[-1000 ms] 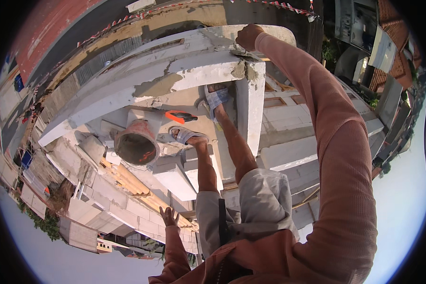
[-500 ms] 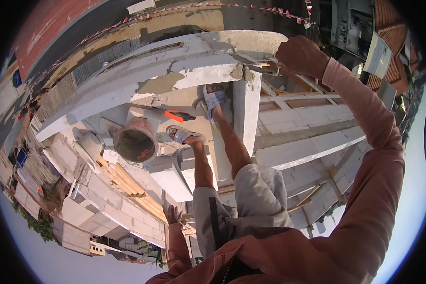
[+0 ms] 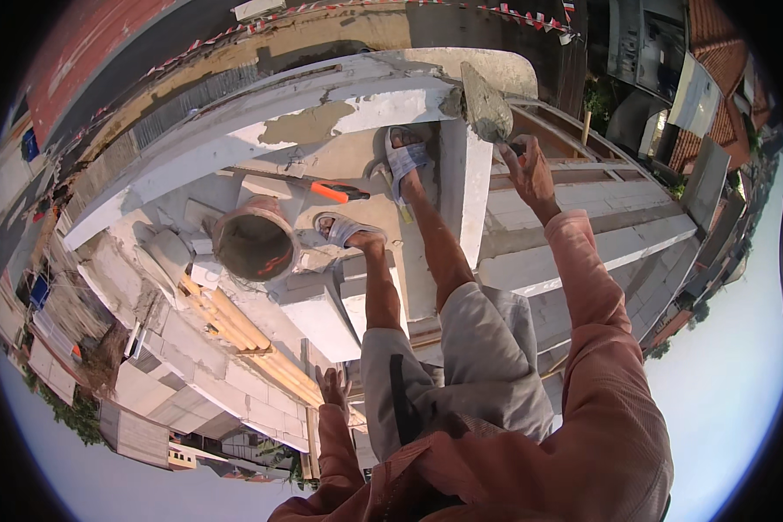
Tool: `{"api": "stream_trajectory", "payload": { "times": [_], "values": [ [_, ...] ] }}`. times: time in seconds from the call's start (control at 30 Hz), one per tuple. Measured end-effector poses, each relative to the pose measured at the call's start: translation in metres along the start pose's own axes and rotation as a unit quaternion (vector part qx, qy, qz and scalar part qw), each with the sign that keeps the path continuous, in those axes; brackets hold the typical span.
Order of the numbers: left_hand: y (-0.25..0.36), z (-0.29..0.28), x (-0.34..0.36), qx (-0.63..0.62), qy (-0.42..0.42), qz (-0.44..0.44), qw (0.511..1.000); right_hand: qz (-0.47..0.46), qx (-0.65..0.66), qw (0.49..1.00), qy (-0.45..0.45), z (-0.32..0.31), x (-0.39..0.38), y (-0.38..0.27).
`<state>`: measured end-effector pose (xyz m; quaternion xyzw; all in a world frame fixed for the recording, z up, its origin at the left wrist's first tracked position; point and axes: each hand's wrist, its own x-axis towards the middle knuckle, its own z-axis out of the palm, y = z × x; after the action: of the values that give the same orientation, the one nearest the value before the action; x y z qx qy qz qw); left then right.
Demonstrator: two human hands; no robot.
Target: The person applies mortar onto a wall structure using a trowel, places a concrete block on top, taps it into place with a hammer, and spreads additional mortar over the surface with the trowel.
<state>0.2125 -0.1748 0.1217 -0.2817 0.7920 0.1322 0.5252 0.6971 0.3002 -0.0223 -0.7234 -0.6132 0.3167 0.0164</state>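
My right hand [image 3: 532, 181] is closed round the handle of a trowel [image 3: 487, 109], whose blade is coated in grey mortar. The blade is raised over the corner where the long white block wall [image 3: 365, 113] meets a shorter white wall [image 3: 468, 187]. A patch of wet mortar [image 3: 309, 123] clings to the long wall's face. Lower down, my left hand [image 3: 333, 387] is empty with its fingers apart, beside several bamboo poles [image 3: 261, 344]. Between the walls stands a bucket [image 3: 255, 242] holding grey mortar. Near my feet lies a handsaw with an orange-and-black handle [image 3: 339, 191].
My sandalled feet [image 3: 404, 161] stand in the corner on a mortar-smeared surface. Loose white blocks [image 3: 322, 313] are stacked by my left leg. A lower block wall with a ledge [image 3: 583, 257] runs to the right. Beyond the long wall is a road with bunting [image 3: 531, 24].
My right hand has come down and nearer to me from beyond the wall corner, turning so the trowel blade now shows. My left hand has shifted slightly right.
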Motion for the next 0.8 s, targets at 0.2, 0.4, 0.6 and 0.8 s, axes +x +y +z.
{"api": "stream_trajectory", "payload": {
  "times": [0.2,0.4,0.6,0.8],
  "values": [
    [0.003,-0.033,0.016,0.016,-0.003,0.039,0.999,0.026,0.000,0.999,-0.025,0.061,0.008,0.029],
    [0.005,-0.068,0.025,0.041,0.015,0.056,0.997,0.083,-0.095,0.992,-0.022,0.047,-0.034,0.064],
    [-0.001,-0.062,0.026,0.052,0.015,0.054,0.997,0.114,-0.051,0.991,0.038,0.046,-0.090,0.104],
    [-0.004,-0.065,0.027,0.103,-0.007,0.050,0.993,0.211,0.318,0.923,-0.055,0.053,-0.075,0.009]
  ]
}}
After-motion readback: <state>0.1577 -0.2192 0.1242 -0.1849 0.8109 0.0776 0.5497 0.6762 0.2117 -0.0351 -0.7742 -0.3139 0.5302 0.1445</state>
